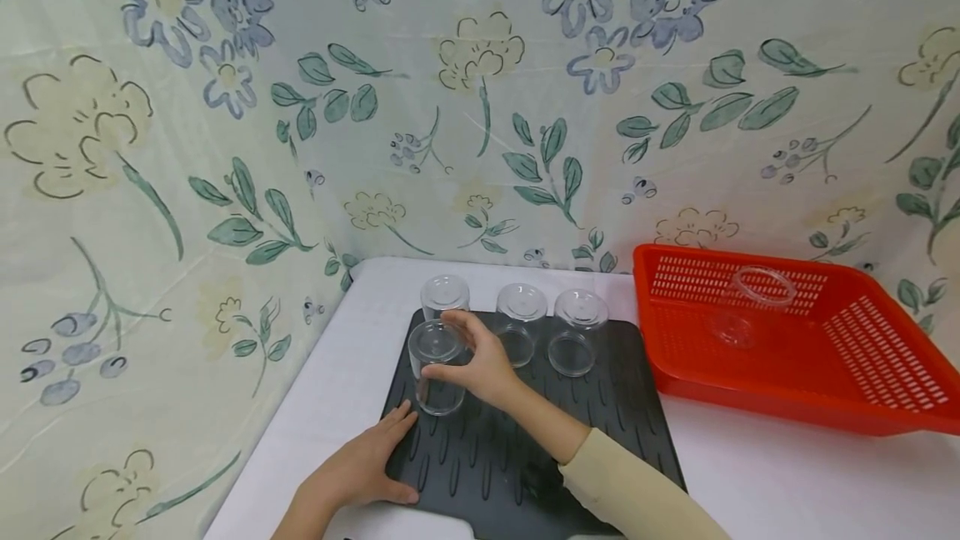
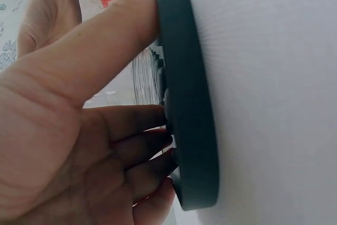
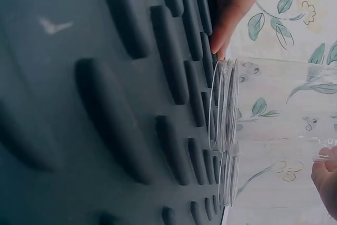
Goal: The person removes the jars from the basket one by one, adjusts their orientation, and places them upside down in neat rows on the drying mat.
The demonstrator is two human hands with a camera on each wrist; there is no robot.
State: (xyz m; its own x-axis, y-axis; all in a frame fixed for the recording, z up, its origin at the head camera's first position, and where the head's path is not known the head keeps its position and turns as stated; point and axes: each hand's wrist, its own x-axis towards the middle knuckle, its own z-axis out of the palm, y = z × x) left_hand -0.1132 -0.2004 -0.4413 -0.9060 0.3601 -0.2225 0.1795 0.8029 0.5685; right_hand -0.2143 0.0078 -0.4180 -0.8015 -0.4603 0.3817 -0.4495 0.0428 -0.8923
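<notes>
My right hand (image 1: pixel 483 361) grips a clear jar (image 1: pixel 438 394) between thumb and fingers. The jar stands mouth down at the left side of the black ridged mat (image 1: pixel 468 448). In the right wrist view the jar's ringed mouth (image 3: pixel 225 109) is right at the mat, and fingertips (image 3: pixel 327 167) show at its other end. Behind it, three more clear jars stand inverted in a row: one at left (image 1: pixel 444 290), one in the middle (image 1: pixel 521 302) and one at right (image 1: pixel 580 307). My left hand (image 1: pixel 366 463) rests on the mat's near left corner, fingers extended along its edge (image 2: pixel 192 130).
A red plastic basket (image 1: pixel 750 390) with slotted walls stands right of the mat and holds another clear jar (image 1: pixel 763 286). White cloth (image 1: pixel 315 382) covers the table. A flowered curtain (image 1: pixel 420 123) hangs behind and at left.
</notes>
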